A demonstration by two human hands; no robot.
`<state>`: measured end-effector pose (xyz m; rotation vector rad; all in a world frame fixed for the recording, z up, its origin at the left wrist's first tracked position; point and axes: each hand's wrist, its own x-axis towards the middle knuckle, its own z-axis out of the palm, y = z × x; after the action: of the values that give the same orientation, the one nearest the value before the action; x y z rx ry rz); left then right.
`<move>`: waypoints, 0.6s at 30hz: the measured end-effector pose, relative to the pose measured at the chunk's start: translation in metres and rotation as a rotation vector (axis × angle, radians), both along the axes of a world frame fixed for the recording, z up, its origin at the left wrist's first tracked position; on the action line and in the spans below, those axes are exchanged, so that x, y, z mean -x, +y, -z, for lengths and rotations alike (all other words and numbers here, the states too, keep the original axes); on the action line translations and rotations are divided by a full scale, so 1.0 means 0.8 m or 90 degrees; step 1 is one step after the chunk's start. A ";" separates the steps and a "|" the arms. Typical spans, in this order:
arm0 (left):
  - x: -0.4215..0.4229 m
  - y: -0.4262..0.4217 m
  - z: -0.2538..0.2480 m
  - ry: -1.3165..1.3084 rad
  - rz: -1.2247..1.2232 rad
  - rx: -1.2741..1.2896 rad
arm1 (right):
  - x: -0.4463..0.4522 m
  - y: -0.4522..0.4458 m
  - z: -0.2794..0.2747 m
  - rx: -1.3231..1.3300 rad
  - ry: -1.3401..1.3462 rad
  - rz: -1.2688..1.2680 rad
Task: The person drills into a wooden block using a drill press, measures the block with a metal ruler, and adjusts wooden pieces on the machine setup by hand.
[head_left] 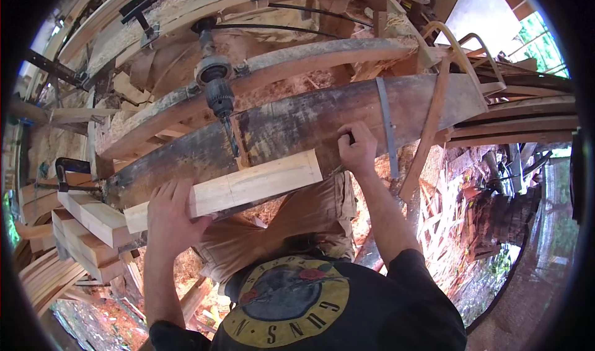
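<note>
A pale squared wooden block [254,185] lies along the near edge of a dark, worn plank [291,124]. Over its left part my left hand [171,211] is closed, with the fingers across the top and the thumb at the near side. My right hand [358,149] is curled on the plank just past the block's right end; what is inside its fingers, if anything, is hidden. A drill chuck [219,95] carries a drill bit [233,137], which points down behind the block. A thin wood strip [240,143] stands close by the bit.
Several cut wooden blocks [93,217] are stacked at the left, near a black clamp [69,168]. Curved beams [328,53] run behind the plank. A flat metal strip [387,124] and a wooden slat [427,131] cross its right part. Offcuts and shavings [440,208] cover the ground.
</note>
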<state>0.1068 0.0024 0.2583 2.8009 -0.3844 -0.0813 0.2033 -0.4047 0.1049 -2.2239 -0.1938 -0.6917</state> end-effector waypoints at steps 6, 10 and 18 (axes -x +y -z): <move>0.081 -0.013 0.042 -0.203 -0.007 -0.008 | 0.000 0.002 -0.001 0.005 -0.012 0.011; 0.126 -0.027 0.074 -0.282 -0.034 -0.037 | 0.000 0.002 -0.001 -0.002 -0.003 0.011; 0.149 -0.036 0.109 -0.349 -0.083 -0.065 | 0.002 0.006 -0.006 0.024 0.005 0.024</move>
<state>-0.0128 -0.0261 0.1709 2.9031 -0.3217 0.7255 0.2018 -0.4000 0.1100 -2.2711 -0.1634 -0.7044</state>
